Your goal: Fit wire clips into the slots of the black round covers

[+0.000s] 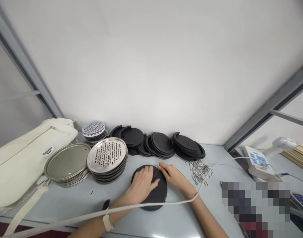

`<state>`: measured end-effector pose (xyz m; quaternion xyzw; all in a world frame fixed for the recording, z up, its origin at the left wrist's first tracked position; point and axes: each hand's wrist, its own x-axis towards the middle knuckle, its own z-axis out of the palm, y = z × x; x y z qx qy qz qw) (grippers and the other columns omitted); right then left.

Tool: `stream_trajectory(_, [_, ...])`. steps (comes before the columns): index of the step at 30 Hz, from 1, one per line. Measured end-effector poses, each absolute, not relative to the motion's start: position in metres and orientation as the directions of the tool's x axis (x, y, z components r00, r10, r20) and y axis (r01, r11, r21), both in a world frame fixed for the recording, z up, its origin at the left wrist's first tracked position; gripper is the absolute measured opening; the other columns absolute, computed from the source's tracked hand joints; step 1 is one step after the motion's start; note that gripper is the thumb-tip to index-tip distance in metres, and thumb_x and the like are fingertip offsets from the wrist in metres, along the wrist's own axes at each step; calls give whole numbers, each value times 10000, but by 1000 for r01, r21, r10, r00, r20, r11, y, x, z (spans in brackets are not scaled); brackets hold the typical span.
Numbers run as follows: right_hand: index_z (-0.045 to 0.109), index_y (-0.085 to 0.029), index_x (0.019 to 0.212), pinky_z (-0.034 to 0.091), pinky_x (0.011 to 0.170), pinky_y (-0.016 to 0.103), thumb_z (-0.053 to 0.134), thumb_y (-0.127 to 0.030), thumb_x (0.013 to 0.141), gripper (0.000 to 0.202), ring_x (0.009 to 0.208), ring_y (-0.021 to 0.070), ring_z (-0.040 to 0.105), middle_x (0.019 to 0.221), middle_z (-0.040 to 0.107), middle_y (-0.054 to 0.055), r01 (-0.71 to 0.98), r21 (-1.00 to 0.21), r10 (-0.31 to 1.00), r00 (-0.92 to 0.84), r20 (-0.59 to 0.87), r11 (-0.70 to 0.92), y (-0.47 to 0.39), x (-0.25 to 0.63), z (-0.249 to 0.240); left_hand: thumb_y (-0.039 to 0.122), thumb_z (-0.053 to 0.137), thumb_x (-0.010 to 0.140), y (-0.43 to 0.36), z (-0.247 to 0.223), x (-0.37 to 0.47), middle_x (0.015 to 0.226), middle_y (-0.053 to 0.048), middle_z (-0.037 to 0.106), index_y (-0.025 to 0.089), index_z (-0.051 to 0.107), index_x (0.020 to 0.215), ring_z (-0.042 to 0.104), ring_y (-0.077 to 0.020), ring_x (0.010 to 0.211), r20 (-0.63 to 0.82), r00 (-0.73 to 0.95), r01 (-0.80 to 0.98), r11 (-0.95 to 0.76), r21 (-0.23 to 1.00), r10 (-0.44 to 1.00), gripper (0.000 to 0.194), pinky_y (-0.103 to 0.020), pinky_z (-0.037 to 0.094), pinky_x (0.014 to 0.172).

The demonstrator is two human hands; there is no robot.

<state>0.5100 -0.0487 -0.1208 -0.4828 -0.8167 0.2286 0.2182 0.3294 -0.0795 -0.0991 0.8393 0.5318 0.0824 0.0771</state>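
A round black disc (156, 195) lies on the table in front of me, with a raised strip across its face. My left hand (143, 183) rests flat on it, thumb spread away from the fingers. At the disc's far right edge, my right hand (172, 173) pinches a small wire metal hook (157, 167); only its looped end shows clearly. Right of that hand lies a loose pile of similar metal wire hooks (199, 170). Several more black discs (161, 143) with raised curved rims are stacked along the wall.
Left of the disc stand a stack of perforated metal grater plates (108, 155), a stack of round metal plates (67, 162) and smaller perforated discs (94, 128). A cream bag (29, 155) is far left. A white cable (126, 207) crosses before my forearms. A white device (258, 162) stands right.
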Motion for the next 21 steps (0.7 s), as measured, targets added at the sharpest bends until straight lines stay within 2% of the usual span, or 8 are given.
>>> stream_trajectory(2, [402,-218,716,297,570,250,337,-257,946,243,534,131,440,587,455,-31,680,-593,887,-440,139,431,-48,511,-121,371,418,918,-66,-96,331,879,-103,659,146,590,1003,641,-243,776,28,497,849,-493,189,867,296,-329,475,675])
stream_trajectory(5, [409,-215,719,294,559,245,341,-251,944,238,528,125,429,590,466,-31,671,-610,888,-441,127,421,-48,511,-119,373,391,920,-50,-97,331,800,-75,680,178,638,879,650,-214,729,28,635,749,-624,222,772,317,-297,444,668])
stream_trajectory(7, [424,-213,723,301,558,240,345,-249,942,236,533,123,431,596,477,-30,670,-618,891,-439,117,411,-49,511,-118,375,407,905,-44,-99,329,761,-58,686,184,649,796,648,-200,695,49,644,736,-635,236,764,327,-278,422,645])
stream_trajectory(13, [442,-213,726,311,562,237,352,-243,941,235,540,121,434,603,486,-32,675,-628,903,-414,112,387,-50,510,-116,378,462,865,-42,-97,325,683,-31,669,187,648,737,624,-174,637,77,644,724,-639,262,761,296,-255,385,611])
stream_trajectory(21, [410,-216,705,301,567,236,351,-270,952,260,541,120,435,600,473,-38,681,-632,906,-416,82,370,-49,511,-113,394,453,868,-43,-100,321,746,-51,687,178,647,797,642,-206,667,111,630,732,-636,244,768,299,-278,398,601])
